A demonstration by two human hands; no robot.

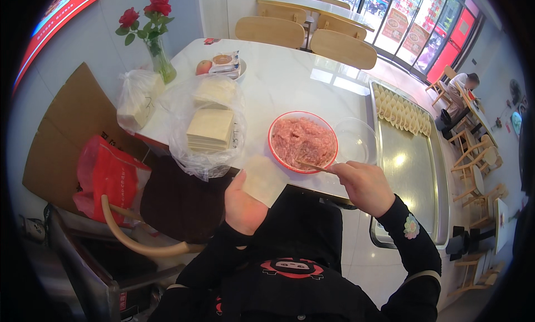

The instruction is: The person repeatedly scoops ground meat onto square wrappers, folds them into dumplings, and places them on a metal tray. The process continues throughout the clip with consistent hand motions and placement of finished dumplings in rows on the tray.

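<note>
A thin dough wrapper [264,180] lies across my left hand [245,205], held at the table's near edge. Pinched in my right hand [363,184] is a flat wooden stick [314,166], its tip in the ground meat [304,140] that fills a red-rimmed white bowl [271,148]. Left of the bowl, stacked square wrappers [210,130] rest on an open clear plastic bag [179,155]. To the right, a metal tray [405,171] carries rows of filled, folded wrappers [402,111] at its far end. A clear round plastic lid or dish [355,140] sits between bowl and tray.
A glass vase [164,67] with red roses and a tied plastic bag [140,100] stand at the left. Behind the stack are an apple [204,67] and packaged food [225,63]. A chair's curved wooden arm [138,244] is at lower left. Another person sits far right.
</note>
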